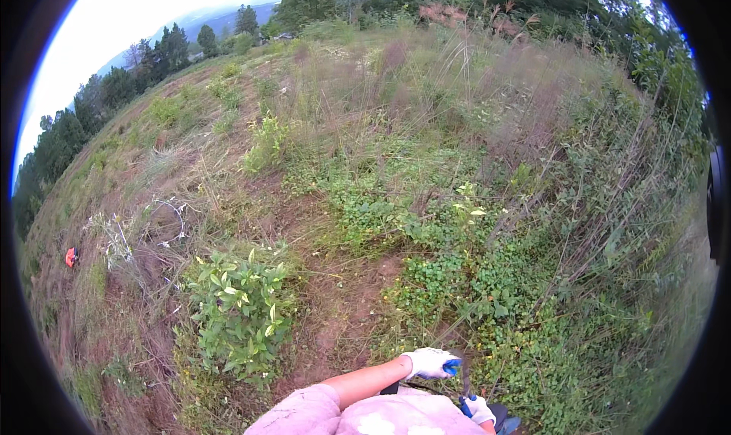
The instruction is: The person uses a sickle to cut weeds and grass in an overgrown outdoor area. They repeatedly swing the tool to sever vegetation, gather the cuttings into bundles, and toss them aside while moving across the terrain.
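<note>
At the bottom centre, my left hand (433, 364), in a white and blue glove, is closed on a dark, narrow shaft (465, 378) that stands out below it. Lower and further right, my right hand (475, 409), gloved the same way, is closed around the lower part of that shaft. My pink-clad body hides part of whatever the shaft belongs to. Low green weeds (499, 328) grow just beyond my hands.
A leafy shrub (237, 309) stands left of a dirt strip (343, 321). Further left lie dry branches with a pale loop (181, 220) and a small red-orange object (71, 257). Tall grass (518, 115) and brush rise ahead and right; trees (175, 46) line the slope's edge.
</note>
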A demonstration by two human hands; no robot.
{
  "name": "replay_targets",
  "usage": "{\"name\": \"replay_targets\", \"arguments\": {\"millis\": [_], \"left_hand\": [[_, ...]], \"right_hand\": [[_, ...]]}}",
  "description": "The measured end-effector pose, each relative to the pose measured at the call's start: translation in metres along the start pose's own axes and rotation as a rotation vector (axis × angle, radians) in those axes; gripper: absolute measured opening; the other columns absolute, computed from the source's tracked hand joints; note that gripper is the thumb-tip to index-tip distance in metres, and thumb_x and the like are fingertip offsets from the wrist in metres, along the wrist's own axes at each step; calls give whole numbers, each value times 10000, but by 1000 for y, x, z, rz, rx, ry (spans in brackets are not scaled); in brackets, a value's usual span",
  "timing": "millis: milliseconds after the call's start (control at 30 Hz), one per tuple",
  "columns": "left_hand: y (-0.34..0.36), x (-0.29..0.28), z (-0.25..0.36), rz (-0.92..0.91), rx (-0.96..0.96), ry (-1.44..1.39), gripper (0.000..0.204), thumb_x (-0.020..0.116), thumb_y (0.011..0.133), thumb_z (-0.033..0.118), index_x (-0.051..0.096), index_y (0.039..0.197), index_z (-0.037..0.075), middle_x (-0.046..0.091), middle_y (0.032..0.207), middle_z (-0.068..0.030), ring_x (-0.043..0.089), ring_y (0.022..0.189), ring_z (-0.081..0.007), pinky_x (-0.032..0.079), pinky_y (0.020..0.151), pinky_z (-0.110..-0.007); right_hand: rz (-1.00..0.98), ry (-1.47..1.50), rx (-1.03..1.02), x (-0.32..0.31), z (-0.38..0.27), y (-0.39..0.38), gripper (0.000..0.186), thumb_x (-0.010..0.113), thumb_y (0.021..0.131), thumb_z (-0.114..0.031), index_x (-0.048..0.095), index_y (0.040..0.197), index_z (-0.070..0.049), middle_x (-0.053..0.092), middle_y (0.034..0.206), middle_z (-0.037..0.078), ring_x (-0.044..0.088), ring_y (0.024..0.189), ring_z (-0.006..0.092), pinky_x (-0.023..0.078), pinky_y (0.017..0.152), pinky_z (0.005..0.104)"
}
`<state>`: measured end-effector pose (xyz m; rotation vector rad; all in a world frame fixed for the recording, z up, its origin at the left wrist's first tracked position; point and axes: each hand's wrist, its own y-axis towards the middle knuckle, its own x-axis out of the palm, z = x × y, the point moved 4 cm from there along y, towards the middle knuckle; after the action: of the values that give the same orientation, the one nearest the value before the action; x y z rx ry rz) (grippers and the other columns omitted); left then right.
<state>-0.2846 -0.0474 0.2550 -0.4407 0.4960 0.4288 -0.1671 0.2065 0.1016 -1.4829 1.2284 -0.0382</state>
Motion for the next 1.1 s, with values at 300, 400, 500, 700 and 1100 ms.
{"name": "replay_targets", "arguments": {"millis": [300,400,500,700,1100], "left_hand": [[-174,18,-178,205,-1180,-86,352,484,762,313,606,997,80,561,1077,-130,552,984,-263,433,810,-380],[-262,56,-220,319,-1387,-210,416,531,728,381,604,993,69,571,1054,-133,553,973,-274,436,812,-365],[-293,94,-250,399,-1375,-362,443,565,706,408,611,965,53,577,1031,-146,551,963,-287,429,824,-363],[-229,120,-234,177,-1178,-245,463,545,718,418,595,992,48,579,1001,-178,557,940,-299,431,815,-372],[-93,20,-149,227,-594,-68,389,506,757,380,555,998,77,577,1005,-159,553,916,-306,429,775,-393]], "right_hand": [[5,369,56,2,10,-12,222,533,814,-215,545,793,6,558,592,84,527,481,160,412,438,291],[-19,400,91,-2,-17,-31,190,536,812,-183,541,793,6,555,598,84,524,478,161,406,432,283],[-33,512,231,-2,-25,-38,194,529,812,-182,558,824,9,561,598,81,527,483,161,414,444,284],[-53,126,98,-8,-60,-59,263,454,826,-266,582,858,-39,593,683,128,568,626,233,451,579,328],[-35,-91,-110,0,-44,-48,240,399,818,-275,583,823,-120,583,757,139,560,734,306,448,644,386]]}}
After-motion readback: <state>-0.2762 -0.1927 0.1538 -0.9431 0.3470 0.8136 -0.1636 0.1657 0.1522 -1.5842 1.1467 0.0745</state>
